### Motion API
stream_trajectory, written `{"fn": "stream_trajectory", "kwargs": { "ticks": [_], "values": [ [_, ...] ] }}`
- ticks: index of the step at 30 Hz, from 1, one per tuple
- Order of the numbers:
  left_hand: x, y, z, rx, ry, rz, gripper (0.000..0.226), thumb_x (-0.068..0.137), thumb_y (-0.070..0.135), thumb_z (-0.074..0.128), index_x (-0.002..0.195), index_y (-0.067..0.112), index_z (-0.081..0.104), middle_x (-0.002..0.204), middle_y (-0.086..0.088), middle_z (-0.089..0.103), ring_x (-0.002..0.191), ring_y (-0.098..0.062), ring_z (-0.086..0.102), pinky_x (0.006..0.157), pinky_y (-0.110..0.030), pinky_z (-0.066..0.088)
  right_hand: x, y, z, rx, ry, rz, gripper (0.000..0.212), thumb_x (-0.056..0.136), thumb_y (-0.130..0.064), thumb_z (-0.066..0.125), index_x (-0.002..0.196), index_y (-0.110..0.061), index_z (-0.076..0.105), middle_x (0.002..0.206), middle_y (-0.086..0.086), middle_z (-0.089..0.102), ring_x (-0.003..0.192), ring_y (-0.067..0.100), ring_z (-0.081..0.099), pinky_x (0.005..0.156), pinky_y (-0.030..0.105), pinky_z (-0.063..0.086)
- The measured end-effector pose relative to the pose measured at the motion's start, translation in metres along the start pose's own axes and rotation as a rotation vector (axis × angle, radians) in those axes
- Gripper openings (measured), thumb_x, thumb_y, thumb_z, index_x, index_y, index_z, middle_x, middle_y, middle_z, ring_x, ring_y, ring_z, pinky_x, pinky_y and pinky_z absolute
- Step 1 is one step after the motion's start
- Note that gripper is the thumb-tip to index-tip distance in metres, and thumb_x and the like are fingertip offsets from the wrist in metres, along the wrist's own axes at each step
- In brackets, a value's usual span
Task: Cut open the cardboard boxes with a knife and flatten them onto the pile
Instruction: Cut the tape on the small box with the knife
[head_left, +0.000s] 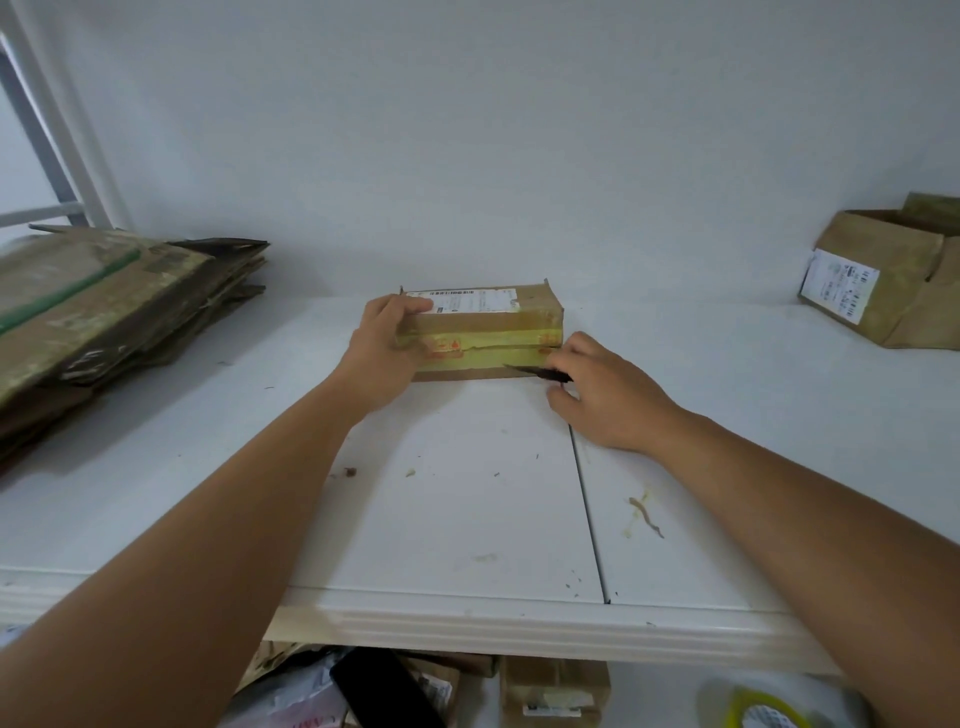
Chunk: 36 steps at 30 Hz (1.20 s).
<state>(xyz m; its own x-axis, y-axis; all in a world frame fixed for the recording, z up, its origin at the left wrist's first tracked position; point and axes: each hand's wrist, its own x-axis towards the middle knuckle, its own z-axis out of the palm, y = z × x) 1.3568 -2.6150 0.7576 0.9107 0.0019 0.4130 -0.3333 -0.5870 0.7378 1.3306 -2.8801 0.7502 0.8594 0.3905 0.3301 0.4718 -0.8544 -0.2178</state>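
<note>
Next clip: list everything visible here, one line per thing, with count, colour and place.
box: one, brown with yellow tape, table centre by the wall
knife: one, dark, at the box's lower right front
pile: one, brown flattened cardboard, table's left
open box: one, brown with white label, table's far right
table: one, white, stained
tape roll: one, yellow, below the table edge, right
packages: several, mixed colours, under the table
hands: left hand grips the box's left end; right hand holds the knife
</note>
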Motion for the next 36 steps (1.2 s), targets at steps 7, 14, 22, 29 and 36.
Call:
{"fn": "stream_trajectory", "kwargs": {
  "ticks": [7,14,22,29,36],
  "values": [
    [0.000,-0.002,0.001,-0.019,-0.039,0.033,0.047,0.091,0.010,0.069,0.122,0.037,0.049,0.128,0.012,0.035,0.114,-0.007,0.041,0.086,-0.001,0.034,0.003,0.001,-0.005,0.050,0.295,0.093,0.047,0.093,-0.025,0.062,0.135,-0.018,0.043,0.117,-0.002,0.052,0.079,0.022,0.054,0.067,0.038,0.049],
    [0.002,0.002,0.013,-0.197,0.100,-0.185,0.052,0.088,0.020,0.074,0.122,0.026,0.036,0.130,0.003,0.046,0.109,-0.016,0.056,0.076,-0.029,0.049,0.004,0.006,-0.005,0.165,0.346,0.184,0.039,0.092,-0.032,0.063,0.122,-0.016,0.042,0.103,-0.004,0.061,0.078,0.023,0.057,0.063,0.036,0.046],
    [0.001,-0.002,0.010,-0.037,0.173,-0.360,0.042,0.080,0.056,0.075,0.089,0.018,0.058,0.087,0.003,0.062,0.072,-0.012,0.053,0.057,-0.029,0.037,0.005,0.004,-0.006,0.279,0.283,0.286,0.022,0.092,-0.035,0.063,0.105,-0.018,0.056,0.112,-0.005,0.062,0.088,0.023,0.060,0.069,0.036,0.049],
    [0.004,-0.002,0.010,-0.103,0.183,-0.389,0.044,0.080,0.057,0.073,0.078,0.016,0.058,0.081,0.001,0.065,0.074,-0.018,0.057,0.062,-0.029,0.043,0.006,0.000,-0.008,0.338,0.247,0.318,0.020,0.091,-0.033,0.063,0.100,-0.015,0.062,0.101,0.002,0.064,0.091,0.024,0.059,0.080,0.040,0.050],
    [0.004,-0.003,0.007,-0.110,0.115,-0.398,0.049,0.082,0.062,0.068,0.072,0.015,0.063,0.074,-0.001,0.066,0.071,-0.019,0.059,0.066,-0.029,0.043,0.008,-0.001,-0.009,0.248,0.192,0.304,0.040,0.098,-0.041,0.053,0.081,-0.005,0.058,0.097,0.005,0.050,0.081,0.026,0.054,0.072,0.040,0.045]
  ]
}}
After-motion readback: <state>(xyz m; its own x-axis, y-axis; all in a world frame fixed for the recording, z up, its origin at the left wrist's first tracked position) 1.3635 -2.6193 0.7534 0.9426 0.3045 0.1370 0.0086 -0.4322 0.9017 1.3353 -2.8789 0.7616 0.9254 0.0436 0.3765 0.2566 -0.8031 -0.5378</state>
